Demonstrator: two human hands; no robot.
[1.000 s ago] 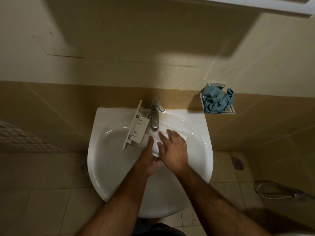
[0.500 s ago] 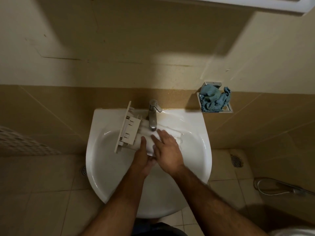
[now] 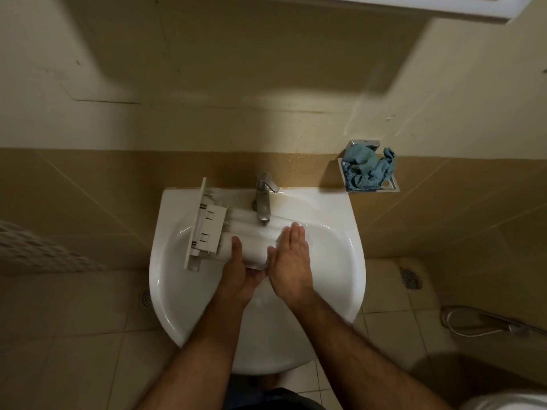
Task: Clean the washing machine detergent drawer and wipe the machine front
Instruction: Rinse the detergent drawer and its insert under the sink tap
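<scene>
left hand (image 3: 240, 275): thumb over the near edge of the detergent drawer (image 3: 236, 236), fingers curled under it, gripping it
right hand (image 3: 291, 257): fingers straight and together, flat against the drawer's right end
detergent drawer: lying on its side across the white sink (image 3: 340, 261), front panel to the left, body under the tap (image 3: 263, 199)
far right: blue cloth (image 3: 368, 171) bunched in a metal wall tray (image 3: 392, 186)

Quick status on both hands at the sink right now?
Left hand: grips the near edge of the detergent drawer, thumb on top.
Right hand: open, fingers straight, lying flat on the drawer's right end under the tap.
</scene>
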